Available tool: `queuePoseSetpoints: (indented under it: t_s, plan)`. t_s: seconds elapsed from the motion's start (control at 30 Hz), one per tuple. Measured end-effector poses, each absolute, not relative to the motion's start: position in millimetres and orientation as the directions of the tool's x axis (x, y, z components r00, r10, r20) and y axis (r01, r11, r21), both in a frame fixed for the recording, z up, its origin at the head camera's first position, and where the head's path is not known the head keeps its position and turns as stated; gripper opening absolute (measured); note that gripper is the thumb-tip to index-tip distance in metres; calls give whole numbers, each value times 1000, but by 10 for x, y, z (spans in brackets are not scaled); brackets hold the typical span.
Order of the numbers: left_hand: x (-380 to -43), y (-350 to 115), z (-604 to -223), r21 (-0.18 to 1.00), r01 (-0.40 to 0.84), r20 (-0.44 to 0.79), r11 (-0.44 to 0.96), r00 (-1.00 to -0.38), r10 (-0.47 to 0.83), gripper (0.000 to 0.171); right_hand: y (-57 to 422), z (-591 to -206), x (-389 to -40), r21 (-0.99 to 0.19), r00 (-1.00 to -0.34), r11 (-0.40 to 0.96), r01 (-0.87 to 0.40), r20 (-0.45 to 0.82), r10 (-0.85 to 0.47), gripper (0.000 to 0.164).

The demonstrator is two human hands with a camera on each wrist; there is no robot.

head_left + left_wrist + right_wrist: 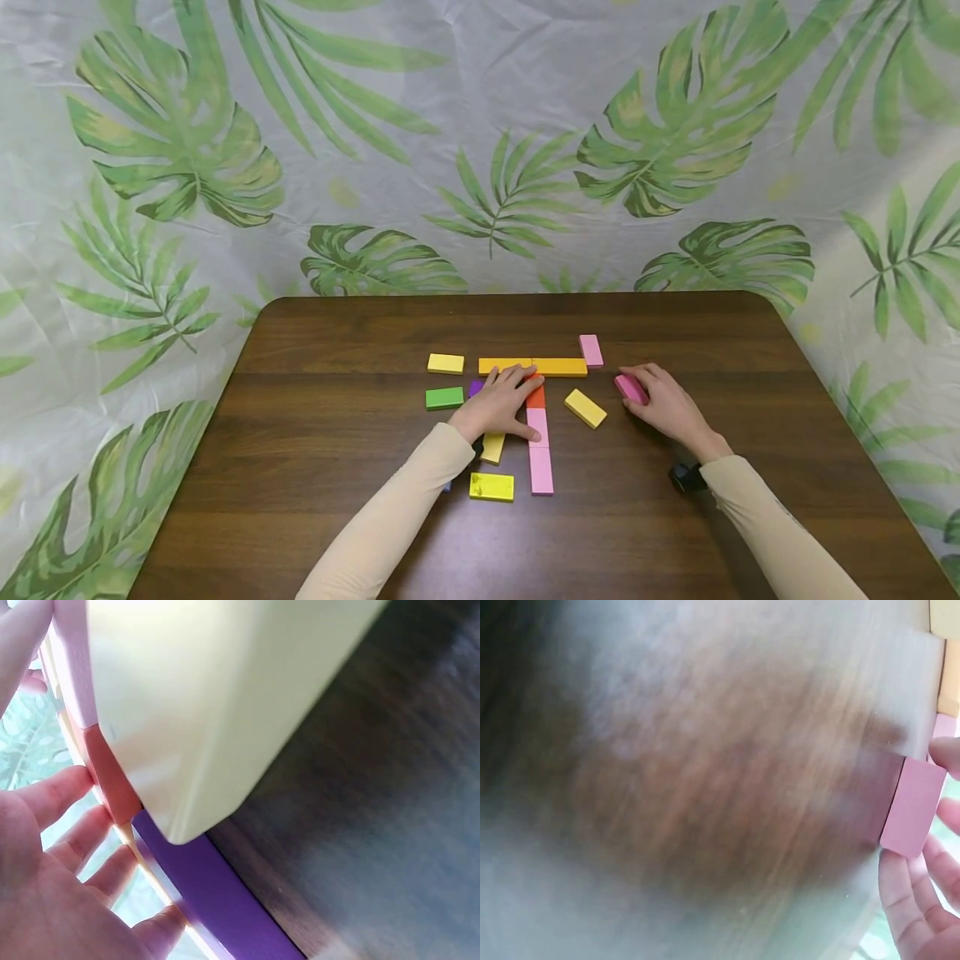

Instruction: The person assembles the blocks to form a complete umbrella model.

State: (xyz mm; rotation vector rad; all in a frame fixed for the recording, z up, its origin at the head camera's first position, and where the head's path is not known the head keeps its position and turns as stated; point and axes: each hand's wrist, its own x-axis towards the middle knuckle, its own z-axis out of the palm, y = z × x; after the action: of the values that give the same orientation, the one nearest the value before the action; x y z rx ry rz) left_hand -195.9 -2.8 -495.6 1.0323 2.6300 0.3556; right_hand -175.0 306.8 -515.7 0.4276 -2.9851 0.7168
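Note:
My right hand [671, 408] pinches a dark pink block [630, 388] between thumb and fingers at the right of the layout; it shows as a flat pink face in the right wrist view. My left hand [498, 408] lies with fingers spread over a column of a red block [536, 395] and two light pink blocks [541, 472]. In the left wrist view its fingertips touch the side of the red block and the purple block [217, 885]. Two orange-yellow blocks [560, 367] lie end to end across the column's top. A yellow block [492, 450] is partly under the left wrist.
Around the hands lie a light pink block [591, 351], an angled pale yellow block [585, 409], a yellow block [446, 363], a green block [445, 398] and a bright yellow block [492, 487]. A blue block [447, 487] barely shows. The brown table [315, 467] meets a leaf-patterned curtain [525, 275].

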Motion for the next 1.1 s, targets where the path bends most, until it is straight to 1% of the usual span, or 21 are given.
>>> queuePoseSetpoints:
  t_s: [0.33, 0.63, 1.1]
  plan:
    - [-1969, -34, -4963, 330, 620, -176, 712, -701, 691, 94, 3041, -5109, -1821, -467, -966, 846, -258, 115, -230, 51]
    - [-1966, -39, -4958, 338, 612, -188, 715, -700, 689, 94, 2975, -5041, -2006, -475, -958, 833, -284, 168, -231, 50]
    - [-1979, -36, -4972, 341, 610, -192, 715, -699, 688, 94, 2870, -4948, -2308, -482, -961, 831, -277, 159, -228, 49]
